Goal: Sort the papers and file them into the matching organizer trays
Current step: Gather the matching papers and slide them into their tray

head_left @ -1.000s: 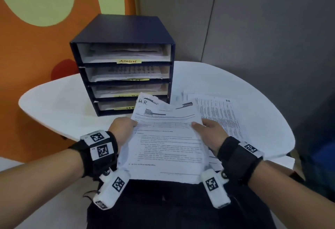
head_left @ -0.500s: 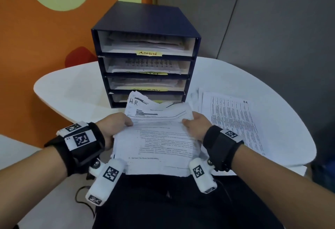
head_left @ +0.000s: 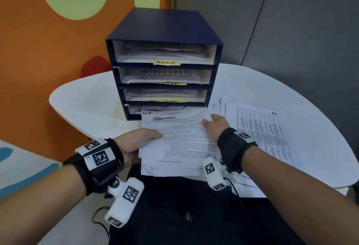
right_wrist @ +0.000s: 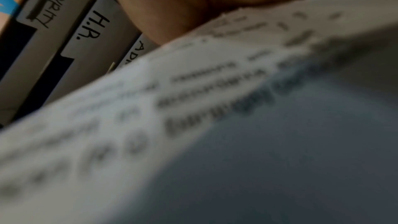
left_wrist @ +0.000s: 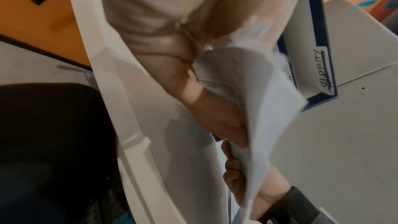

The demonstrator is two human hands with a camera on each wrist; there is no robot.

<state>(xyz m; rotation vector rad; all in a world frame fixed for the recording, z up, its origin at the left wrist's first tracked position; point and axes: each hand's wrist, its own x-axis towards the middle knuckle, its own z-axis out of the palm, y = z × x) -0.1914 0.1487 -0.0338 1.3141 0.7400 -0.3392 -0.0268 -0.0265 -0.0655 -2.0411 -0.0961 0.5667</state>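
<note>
Filing step: sliding a sheaf of papers (head_left: pixel 180 143) marked "H R" toward the lowest slot of the organizer (head_left: pixel 163 31); its far edge sits right at that slot's mouth.
Table (head_left: pixel 81 105): white and rounded; carries the organizer at the back and a loose pile (head_left: pixel 258 136) of printed sheets to the right, not yet filed.
Organizer: dark blue, four stacked trays, each already holding paper.
Sheaf position: held low over the table's near edge, between the person and the organizer, roughly level.
Left hand (head_left: pixel 136 143): clamped on the sheaf's left edge, thumb on top, fingers curled beneath.
Right hand (head_left: pixel 215 126): pinching the far right corner, close to the organizer's front.
Next move: likely needs the leading edge kept flat and low enough to clear the tray lip, then both hands pushing together; the ragged edges could snag on paper already inside.
Tray labels: "ADMIN" (head_left: pixel 167 62) on a yellow note on top; the two yellow notes below are half hidden and unreadable in the head view.
Wrist view labels: "SECURITY" (right_wrist: pixel 56 1), "H.R." (right_wrist: pixel 91 26) and a cut-off "AD…".
Printed text: too small or blurred to read.
</note>
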